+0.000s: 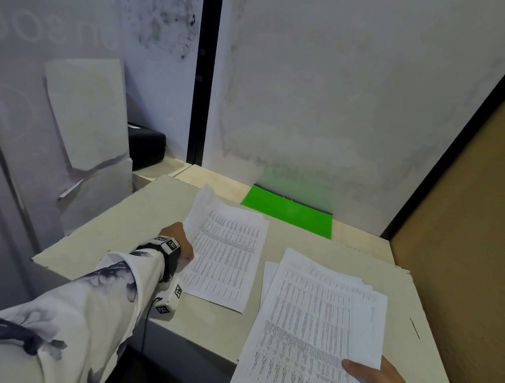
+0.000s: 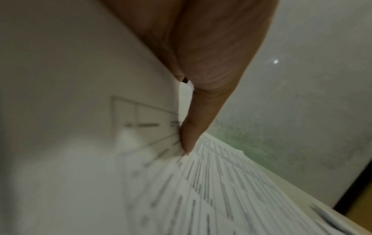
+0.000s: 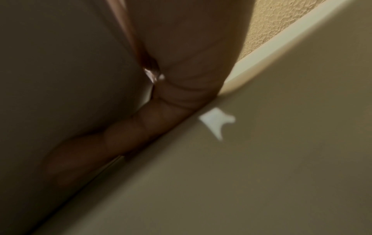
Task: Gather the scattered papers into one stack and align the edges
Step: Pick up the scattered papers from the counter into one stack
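Observation:
Two lots of printed white sheets lie on the beige table [image 1: 142, 213]. In the middle is a small pile of papers [image 1: 225, 258]; my left hand [image 1: 185, 242] grips its left edge, which curls upward. The left wrist view shows a finger [image 2: 199, 114] pressed on those printed sheets [image 2: 221, 182]. At the front right a larger, fanned stack of papers [image 1: 310, 324] hangs over the table's front edge. My right hand [image 1: 377, 379] pinches its near right corner, thumb on top. In the right wrist view my fingers [image 3: 112, 143] lie under the stack's dark underside [image 3: 60, 79].
A bright green folder [image 1: 288, 211] lies flat at the back against the white wall. A black case [image 1: 145, 145] sits at the back left beside leaning white boards [image 1: 83, 113]. A brown wall [image 1: 466, 236] borders the table on the right.

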Demonstrator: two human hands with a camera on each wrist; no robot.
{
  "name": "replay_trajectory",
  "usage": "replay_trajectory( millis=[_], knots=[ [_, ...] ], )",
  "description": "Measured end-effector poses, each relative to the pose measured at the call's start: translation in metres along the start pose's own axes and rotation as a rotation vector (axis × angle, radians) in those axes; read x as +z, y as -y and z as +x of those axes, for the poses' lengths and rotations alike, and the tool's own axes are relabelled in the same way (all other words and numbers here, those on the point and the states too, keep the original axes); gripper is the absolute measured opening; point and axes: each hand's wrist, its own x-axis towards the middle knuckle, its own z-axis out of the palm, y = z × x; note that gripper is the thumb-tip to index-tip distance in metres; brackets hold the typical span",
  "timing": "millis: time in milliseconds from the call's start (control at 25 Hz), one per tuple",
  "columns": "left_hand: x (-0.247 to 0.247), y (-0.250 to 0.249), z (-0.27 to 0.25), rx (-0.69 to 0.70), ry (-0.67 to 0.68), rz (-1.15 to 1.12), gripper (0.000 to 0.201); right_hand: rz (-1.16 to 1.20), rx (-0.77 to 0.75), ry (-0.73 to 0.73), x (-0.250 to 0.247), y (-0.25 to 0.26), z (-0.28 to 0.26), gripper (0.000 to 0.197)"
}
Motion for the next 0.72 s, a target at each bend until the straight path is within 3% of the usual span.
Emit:
replay_trajectory(
  millis=[120,280,360,440,520,560,640,720],
  knots=[
    [-0.015,-0.02,-0.017,0.188,-0.056,-0.223,0.05,0.013,-0.012,-0.02,0.005,0.004,-0.004,0.068],
    [-0.059,-0.07,-0.065,0.569,-0.101,-0.504,0.06,-0.002,0.013,-0.059,0.014,0.009,-0.01,0.076],
    [-0.073,-0.1,-0.095,0.727,0.041,-0.753,0.065,-0.019,-0.002,-0.105,0.018,0.01,-0.014,0.06],
    [-0.076,-0.119,-0.121,0.821,0.293,-1.097,0.065,-0.044,0.003,-0.16,0.019,0.011,-0.016,0.049],
    [-0.064,-0.126,-0.132,0.813,0.444,-1.309,0.059,-0.069,0.017,-0.184,0.02,0.011,-0.016,0.048],
    [-0.052,-0.126,-0.133,0.76,0.448,-1.321,0.056,-0.084,0.022,-0.204,0.018,0.009,-0.015,0.053],
    [-0.016,-0.117,-0.128,0.583,0.37,-1.177,0.057,-0.096,0.016,-0.248,0.02,0.01,-0.015,0.063],
    [0.033,-0.097,-0.117,0.446,0.314,-0.833,0.06,-0.078,0.013,-0.284,0.02,0.011,-0.016,0.065]
  ],
)
